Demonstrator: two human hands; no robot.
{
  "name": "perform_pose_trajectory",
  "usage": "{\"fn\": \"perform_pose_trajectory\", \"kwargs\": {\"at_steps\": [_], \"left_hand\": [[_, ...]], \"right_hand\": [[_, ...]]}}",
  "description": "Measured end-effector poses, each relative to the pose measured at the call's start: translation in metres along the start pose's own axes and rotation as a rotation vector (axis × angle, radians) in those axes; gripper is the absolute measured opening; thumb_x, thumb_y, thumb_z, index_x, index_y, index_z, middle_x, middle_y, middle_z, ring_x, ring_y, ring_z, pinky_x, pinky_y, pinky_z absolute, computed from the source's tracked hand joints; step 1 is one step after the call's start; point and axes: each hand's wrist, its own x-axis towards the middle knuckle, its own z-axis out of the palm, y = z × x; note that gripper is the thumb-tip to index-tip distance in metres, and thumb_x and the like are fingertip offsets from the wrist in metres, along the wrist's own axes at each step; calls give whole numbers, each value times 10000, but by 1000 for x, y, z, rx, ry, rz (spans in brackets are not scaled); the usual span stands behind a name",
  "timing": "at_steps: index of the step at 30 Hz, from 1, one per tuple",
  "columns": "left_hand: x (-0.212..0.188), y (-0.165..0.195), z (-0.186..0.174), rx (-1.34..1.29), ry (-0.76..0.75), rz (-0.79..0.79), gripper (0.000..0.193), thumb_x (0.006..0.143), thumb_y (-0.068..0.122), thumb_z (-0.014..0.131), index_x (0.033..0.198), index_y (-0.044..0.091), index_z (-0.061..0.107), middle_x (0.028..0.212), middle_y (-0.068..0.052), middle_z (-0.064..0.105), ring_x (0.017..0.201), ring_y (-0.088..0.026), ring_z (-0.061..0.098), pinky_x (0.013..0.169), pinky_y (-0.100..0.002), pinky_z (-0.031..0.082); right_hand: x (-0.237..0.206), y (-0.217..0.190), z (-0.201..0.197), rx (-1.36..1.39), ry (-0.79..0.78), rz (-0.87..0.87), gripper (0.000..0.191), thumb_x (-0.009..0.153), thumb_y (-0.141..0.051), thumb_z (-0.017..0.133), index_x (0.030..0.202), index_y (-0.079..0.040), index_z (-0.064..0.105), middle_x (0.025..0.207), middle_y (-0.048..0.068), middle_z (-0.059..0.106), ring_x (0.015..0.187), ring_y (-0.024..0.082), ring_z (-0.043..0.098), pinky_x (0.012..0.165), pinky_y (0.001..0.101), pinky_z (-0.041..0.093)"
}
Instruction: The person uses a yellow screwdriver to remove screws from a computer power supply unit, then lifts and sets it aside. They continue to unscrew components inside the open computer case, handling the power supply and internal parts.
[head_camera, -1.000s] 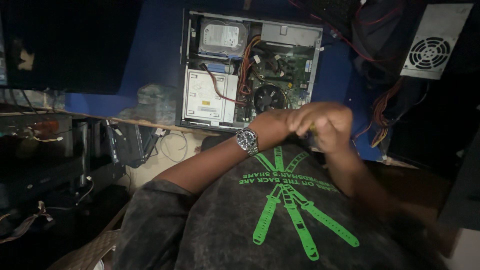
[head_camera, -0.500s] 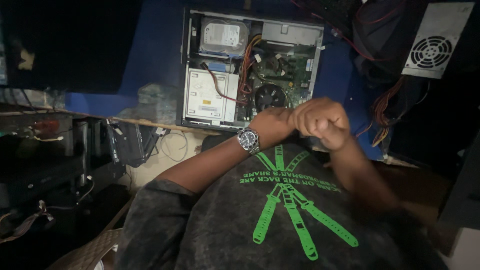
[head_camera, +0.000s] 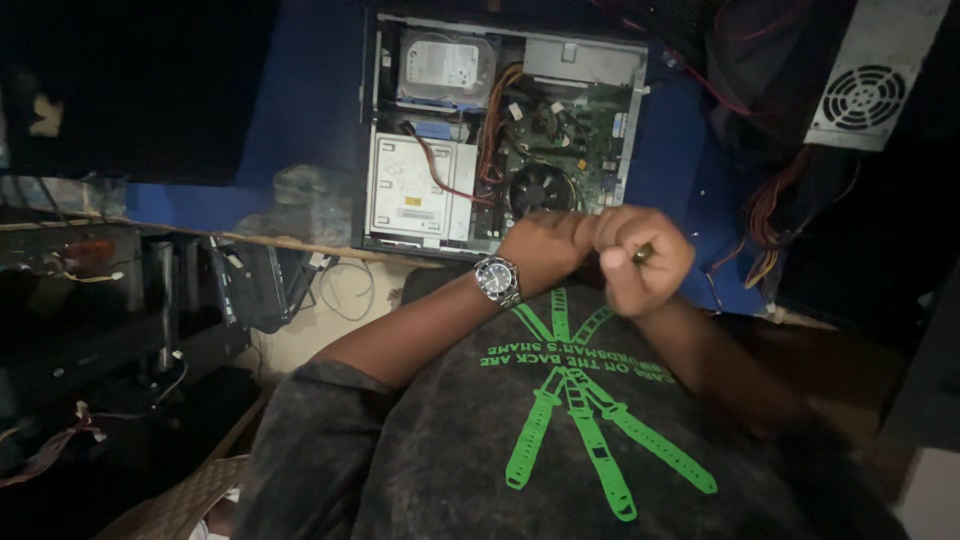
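Both hands are held together in front of my chest, just below an open desktop computer case (head_camera: 372, 130) that lies on its side on a blue surface. My left hand (head_camera: 545, 250), with a wristwatch (head_camera: 497, 279) on its wrist, presses against my right hand (head_camera: 648, 262). The right hand is curled into a fist. A small brass-coloured glint (head_camera: 642, 254) shows between its fingers; whether it is a ring or a held part I cannot make out. Inside the case I see a hard drive (head_camera: 447, 66), a round cooler fan (head_camera: 541, 189), a pale optical drive (head_camera: 412, 190) and orange cables.
A grey power supply unit (head_camera: 868, 85) with a round fan grille lies at the upper right, red and yellow wires (head_camera: 765, 225) trailing below it. Dark equipment and cables (head_camera: 250, 285) crowd the left under the table edge. A crumpled plastic bag (head_camera: 300, 200) sits left of the case.
The clasped hands have shifted slightly; the right hand has rolled into a tighter fist and dropped a little toward my chest. The left wrist has stayed almost still.
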Motion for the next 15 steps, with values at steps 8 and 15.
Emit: {"fn": "perform_pose_trajectory", "kwargs": {"at_steps": [8, 15], "left_hand": [[1, -4, 5, -126, 37, 53, 324, 836, 163, 596, 1109, -7, 638, 1046, -99, 712, 897, -243, 691, 739, -380, 575], [2, -3, 1, -169, -26, -55, 292, 857, 134, 617, 1127, 24, 626, 986, -109, 701, 913, -273, 688, 746, -389, 567]], "right_hand": [[48, 4, -49, 387, -686, 217, 578, 1086, -376, 491, 563, -137, 433, 557, 21, 522, 549, 162, 502, 622, 332, 434], [1, -18, 34, -366, 199, -62, 422, 1049, -305, 565, 976, 66, 378, 903, 153, 485, 851, 209, 509, 771, 352, 468]]}}
